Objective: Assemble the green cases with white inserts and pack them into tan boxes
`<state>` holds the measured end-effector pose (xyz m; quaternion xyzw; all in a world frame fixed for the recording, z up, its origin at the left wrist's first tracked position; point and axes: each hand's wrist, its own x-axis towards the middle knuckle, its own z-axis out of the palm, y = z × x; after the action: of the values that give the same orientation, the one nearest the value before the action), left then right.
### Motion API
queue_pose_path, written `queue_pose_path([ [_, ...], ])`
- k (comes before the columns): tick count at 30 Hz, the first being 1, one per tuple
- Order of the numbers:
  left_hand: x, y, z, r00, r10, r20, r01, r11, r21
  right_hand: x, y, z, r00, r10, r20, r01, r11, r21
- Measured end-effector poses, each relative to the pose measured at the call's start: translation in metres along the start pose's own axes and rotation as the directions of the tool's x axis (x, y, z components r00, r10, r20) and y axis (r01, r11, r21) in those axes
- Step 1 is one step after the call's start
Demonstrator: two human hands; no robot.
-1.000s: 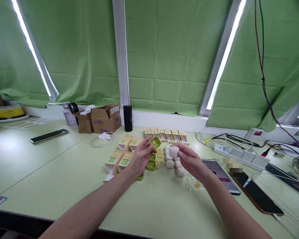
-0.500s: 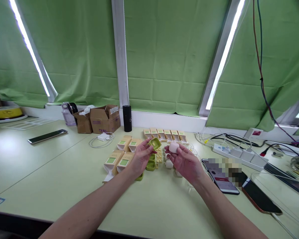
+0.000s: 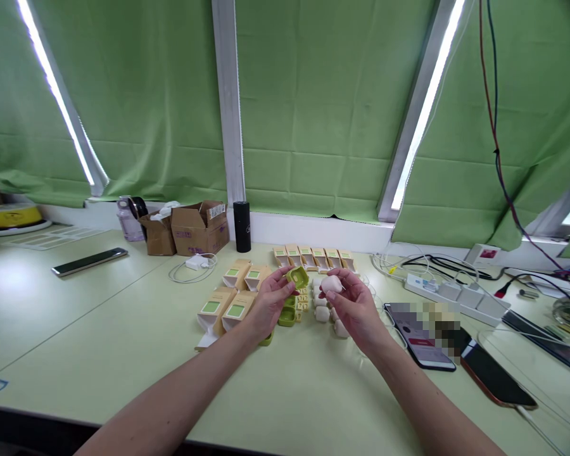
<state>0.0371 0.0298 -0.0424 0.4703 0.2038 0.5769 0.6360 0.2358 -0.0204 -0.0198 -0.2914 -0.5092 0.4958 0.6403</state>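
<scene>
The white case [image 3: 331, 284] is in the air over the worktop [image 3: 289, 392], pinched between the thumb and fingers of the right hand [image 3: 362, 313], the nearer hand to it. Just to its left, at nearly the same height in view and with a gap between, a green cover [image 3: 297, 277] is gripped at its left side by the fingers of the left hand [image 3: 270, 301]. The key relation seems the sideways one: case on the right, cover on the left, the cover's hollow turned towards the camera. The case is rounded and compact; I cannot tell a long axis. Beneath and beside the hands lie other green covers [image 3: 287, 316], small yellow pieces [image 3: 303, 299] and other white cases [image 3: 322, 314].

The nearer cartons [image 3: 237, 303] bear green square labels [image 3: 211, 307], their print too small to read. The cardboard box [image 3: 190, 240] shows purple print and a white label [image 3: 217, 211], neither legible. The black bottle [image 3: 242, 227] carries a faint pale mark; text on the phone [image 3: 425, 347] cannot be made out.
</scene>
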Motion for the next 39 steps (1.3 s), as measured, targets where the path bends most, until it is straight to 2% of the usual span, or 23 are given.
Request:
queue_pose_path([
  [3, 0.001, -0.002, 0.0, 1.0, 0.002, -0.002, -0.002, 0.999, 0.047, 0.0, 0.0, 0.001, 0.998, -0.021, -0.053, 0.018, 0.998, -0.059],
  [13, 0.0, -0.003, 0.004, 0.999, 0.032, 0.009, -0.033, 0.971, 0.237, 0.007, 0.003, 0.004, 0.99, 0.0, -0.141, -0.012, 0.997, -0.081],
  [24, -0.005, 0.005, 0.013, 0.999, 0.029, 0.036, -0.041, 0.922, 0.386, 0.005, 0.002, 0.004, 0.992, -0.04, -0.119, 0.014, 0.978, -0.207],
  [31, -0.006, 0.007, 0.017, 0.998, 0.055, 0.007, -0.052, 0.886, 0.461, 0.006, 0.005, 0.001, 0.994, -0.052, -0.096, 0.019, 0.948, -0.317],
  [39, -0.007, 0.004, 0.019, 0.997, 0.074, 0.009, -0.067, 0.852, 0.519, 0.005, 0.008, 0.004, 0.996, 0.024, -0.091, -0.05, 0.955, -0.293],
])
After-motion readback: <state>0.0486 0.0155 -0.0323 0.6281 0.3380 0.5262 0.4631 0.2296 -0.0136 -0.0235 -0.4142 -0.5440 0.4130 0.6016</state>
